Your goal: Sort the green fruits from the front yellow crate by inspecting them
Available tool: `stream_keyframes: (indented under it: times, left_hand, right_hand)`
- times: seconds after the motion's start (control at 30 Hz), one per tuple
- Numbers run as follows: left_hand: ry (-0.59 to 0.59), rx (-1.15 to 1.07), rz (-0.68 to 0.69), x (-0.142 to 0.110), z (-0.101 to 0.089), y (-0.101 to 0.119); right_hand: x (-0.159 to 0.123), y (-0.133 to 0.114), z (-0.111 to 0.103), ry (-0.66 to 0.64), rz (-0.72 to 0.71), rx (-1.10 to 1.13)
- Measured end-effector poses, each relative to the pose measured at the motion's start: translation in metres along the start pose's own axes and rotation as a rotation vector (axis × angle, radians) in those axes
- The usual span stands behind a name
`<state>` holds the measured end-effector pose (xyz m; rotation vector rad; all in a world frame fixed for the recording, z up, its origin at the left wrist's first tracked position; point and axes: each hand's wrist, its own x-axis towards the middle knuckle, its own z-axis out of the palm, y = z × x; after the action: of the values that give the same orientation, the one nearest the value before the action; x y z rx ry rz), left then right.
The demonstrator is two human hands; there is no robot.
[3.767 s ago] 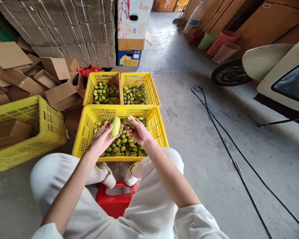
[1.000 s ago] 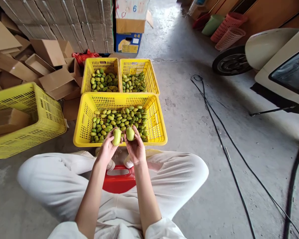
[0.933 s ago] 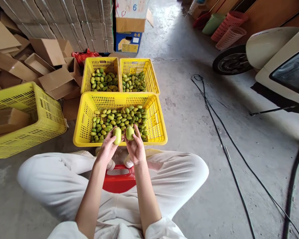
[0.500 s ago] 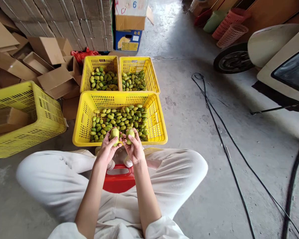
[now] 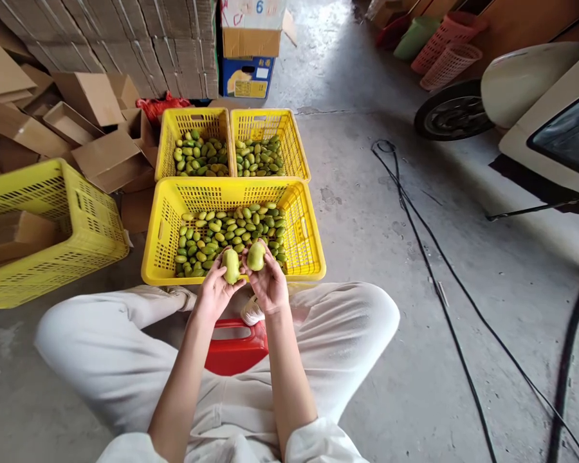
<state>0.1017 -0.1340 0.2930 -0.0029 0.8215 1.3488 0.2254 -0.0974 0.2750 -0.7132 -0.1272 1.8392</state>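
Over the near rim of the large yellow crate (image 5: 149, 257), my hands are side by side with palms turned up. My left hand (image 5: 217, 288) is closed around a plump yellow-green fruit (image 5: 231, 266), perhaps a mango. In my right hand (image 5: 271, 286) rests a rounder yellow-green fruit (image 5: 256, 256), held by the fingers and thumb. Many smaller-looking green and yellowish oval fruits (image 5: 226, 226) cover the crate's floor just beyond my hands.
Two smaller yellow crates (image 5: 231, 145) with similar fruit adjoin the far side. At left, another yellow crate (image 5: 94, 225) holds cardboard, near loose boxes (image 5: 106, 157). A red plastic seat (image 5: 236, 355) is beneath me. Black cables (image 5: 444, 302) and a vehicle (image 5: 535, 116) are at right.
Both hands have shifted slightly right. My right hand has turned more palm-up and its fruit sits a little higher; both fruits show more fully.
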Motion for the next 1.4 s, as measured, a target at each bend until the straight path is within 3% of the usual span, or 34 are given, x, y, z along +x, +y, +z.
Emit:
stream_keyframes:
  times: [0.4,0.73,1.0,1.13,1.3,1.4]
  left_hand:
    - [-0.131,0.121,-0.004,0.009,-0.021,-0.010]
    - [-0.003,0.042,0.069,0.021,-0.024,-0.004]
    - [0.101,0.036,0.079,0.021,-0.027,0.003]
    - [0.100,0.011,0.109,0.022,-0.029,0.001]
    - [0.235,-0.113,0.117,0.024,-0.025,0.000]
    - [0.245,-0.156,0.073,0.022,-0.018,0.003]
  right_hand:
    - [0.000,0.012,-0.018,0.078,-0.083,0.001]
    - [0.010,0.011,0.004,0.048,-0.069,-0.055]
    - [0.011,0.025,-0.005,0.050,-0.133,-0.192]
    - [0.007,0.029,0.002,0.069,-0.116,-0.151]
    - [0.007,0.029,0.006,0.107,-0.065,-0.067]
    - [0.007,0.027,0.003,0.144,-0.047,-0.035]
